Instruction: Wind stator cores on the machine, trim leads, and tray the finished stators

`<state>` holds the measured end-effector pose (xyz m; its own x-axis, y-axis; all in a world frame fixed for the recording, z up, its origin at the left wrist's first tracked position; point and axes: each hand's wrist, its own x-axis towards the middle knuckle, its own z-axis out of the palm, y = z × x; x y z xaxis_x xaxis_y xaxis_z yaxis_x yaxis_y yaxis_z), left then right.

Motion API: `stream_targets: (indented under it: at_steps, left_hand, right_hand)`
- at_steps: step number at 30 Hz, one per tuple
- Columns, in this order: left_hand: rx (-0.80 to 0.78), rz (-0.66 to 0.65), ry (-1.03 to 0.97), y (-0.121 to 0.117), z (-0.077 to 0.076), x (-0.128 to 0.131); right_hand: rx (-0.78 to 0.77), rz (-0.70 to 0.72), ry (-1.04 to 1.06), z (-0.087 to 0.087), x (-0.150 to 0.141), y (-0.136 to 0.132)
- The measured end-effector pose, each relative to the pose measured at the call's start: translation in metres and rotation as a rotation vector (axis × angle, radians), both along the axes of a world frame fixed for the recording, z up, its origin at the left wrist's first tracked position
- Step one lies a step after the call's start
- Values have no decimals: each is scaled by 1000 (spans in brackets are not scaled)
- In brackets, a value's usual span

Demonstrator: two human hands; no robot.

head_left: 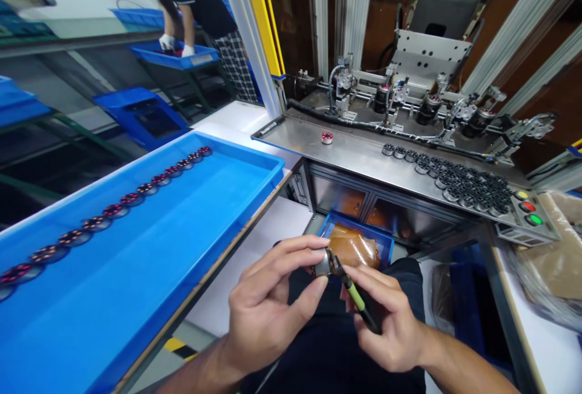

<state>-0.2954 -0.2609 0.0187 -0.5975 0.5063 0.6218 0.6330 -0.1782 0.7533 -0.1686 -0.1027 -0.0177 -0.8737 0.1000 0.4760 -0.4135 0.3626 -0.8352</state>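
"one thing per grip?"
"yes: the left hand [268, 303] pinches a small round metal part [322, 265] above the lap [313, 345]; the right hand [386, 321] clasps a green-and-black tool [357, 298], its tip at the part."
"and nearby?"
"a row of round parts [131, 199] in the blue tray [150, 273] at left, dark parts [468, 182] clustered on the metal desk [291, 133]."

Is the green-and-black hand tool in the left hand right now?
No, the right hand grips the green-and-black hand tool, while the left hand holds a small round part at its tip.
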Motion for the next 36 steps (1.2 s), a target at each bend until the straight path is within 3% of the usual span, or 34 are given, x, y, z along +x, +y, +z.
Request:
stream_targets:
  at_steps: [6,13,19,28,36]
  left_hand:
    - [1,-16,4,1,0,-5]
    - [71,-51,334,-4,-9,-24]
    - [-19,113,495,-5,-9,-23]
    - [-85,104,556,-7,-4,-24]
    - [58,7,418,-4,-12,-28]
  right_hand:
    - [-64,-59,-37,0,5,-4]
    - [-124,-67,-189,19,22,8]
    - [-154,-13,-295,41,36,12]
    - [-389,184,-440,42,42,7]
    - [-421,211,-446,45,35,4]
